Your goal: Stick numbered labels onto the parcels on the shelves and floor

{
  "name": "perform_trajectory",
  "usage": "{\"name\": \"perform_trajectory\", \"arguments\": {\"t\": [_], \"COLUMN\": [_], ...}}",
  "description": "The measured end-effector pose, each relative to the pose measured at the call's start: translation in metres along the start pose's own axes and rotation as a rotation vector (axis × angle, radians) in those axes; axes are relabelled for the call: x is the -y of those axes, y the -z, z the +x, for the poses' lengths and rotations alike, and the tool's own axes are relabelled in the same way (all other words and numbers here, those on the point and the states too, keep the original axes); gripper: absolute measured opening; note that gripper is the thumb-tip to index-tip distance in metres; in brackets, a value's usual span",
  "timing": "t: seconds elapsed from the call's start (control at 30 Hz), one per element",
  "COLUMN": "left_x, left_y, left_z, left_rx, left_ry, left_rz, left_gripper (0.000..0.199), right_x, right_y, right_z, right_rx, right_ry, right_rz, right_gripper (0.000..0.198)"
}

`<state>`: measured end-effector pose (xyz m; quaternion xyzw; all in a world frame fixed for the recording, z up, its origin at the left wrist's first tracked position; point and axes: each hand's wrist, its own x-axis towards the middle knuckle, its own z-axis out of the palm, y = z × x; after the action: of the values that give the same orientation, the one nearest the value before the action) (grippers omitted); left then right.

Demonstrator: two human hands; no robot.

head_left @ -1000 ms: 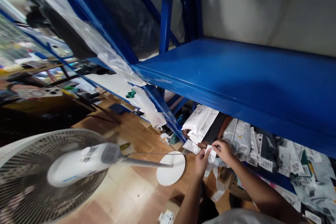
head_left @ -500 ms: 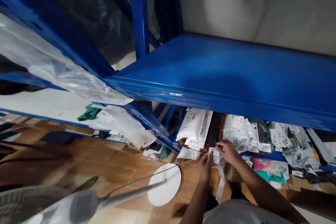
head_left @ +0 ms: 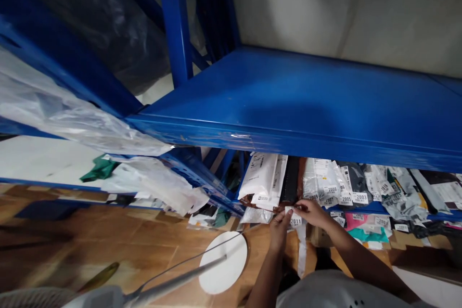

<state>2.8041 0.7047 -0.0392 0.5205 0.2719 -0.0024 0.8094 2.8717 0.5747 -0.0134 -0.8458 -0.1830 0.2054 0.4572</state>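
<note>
— So, what do you have in hand there?

— A small white label (head_left: 296, 220) printed "2011". I see it at the front edge of the lower blue shelf (head_left: 364, 208), just under the row of bagged parcels. A long white backing strip (head_left: 301, 250) hangs down from it toward the floor.

— And the hands?

— My left hand (head_left: 279, 227) comes up from below, fingers curled, thumb and fingertips pinching the label's left edge. My right hand (head_left: 311, 212) reaches in from the right, fingers nearly closed, pinching the label's top right corner. Both grip the same label, hands just beside each other.

— What sits around it?

— Right above the label stands a white poly mailer (head_left: 263, 180), leaning, with a dark package (head_left: 290, 184) beside it. Further right, a row of grey and clear bags carries number tags: 2008 (head_left: 332, 189), 2005 (head_left: 346, 198), 2003 (head_left: 360, 197). Over all of that runs the upper blue shelf (head_left: 306, 106), bare on top.

— And on the floor?

— The white round base (head_left: 223, 262) of a standing fan rests on the wooden floor (head_left: 108, 240), left of my left forearm, its pole (head_left: 173, 283) slanting toward me. Loose clear plastic sheeting (head_left: 72, 120) drapes off the rack at left.
</note>
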Motion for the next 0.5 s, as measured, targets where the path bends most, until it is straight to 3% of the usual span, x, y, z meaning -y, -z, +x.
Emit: {"name": "perform_trajectory", "arguments": {"t": [0.1,0.17,0.27,0.4,0.5], "left_x": [-0.004,-0.003,0.004,0.013,0.017], "left_y": [0.008,0.010,0.007,0.001,-0.001], "left_z": [0.001,0.004,0.009,0.014,0.017], "left_rx": [0.112,0.110,0.005,-0.154,-0.244], "left_ry": [0.015,0.017,0.004,-0.019,-0.028], "left_rz": [0.015,0.033,0.072,0.162,0.248], "left_gripper": [0.052,0.050,0.045,0.038,0.043], "right_x": [-0.005,-0.007,-0.007,-0.005,-0.005], "right_y": [-0.001,-0.003,-0.007,-0.011,-0.012], "right_z": [-0.006,-0.006,-0.003,0.004,0.008], "right_rx": [-0.013,-0.067,-0.130,-0.192,-0.232], "right_ry": [-0.033,-0.049,-0.029,0.064,0.114], "right_rz": [0.038,0.029,-0.011,-0.220,-0.357], "right_gripper": [0.017,0.010,0.009,0.013,0.014]}}
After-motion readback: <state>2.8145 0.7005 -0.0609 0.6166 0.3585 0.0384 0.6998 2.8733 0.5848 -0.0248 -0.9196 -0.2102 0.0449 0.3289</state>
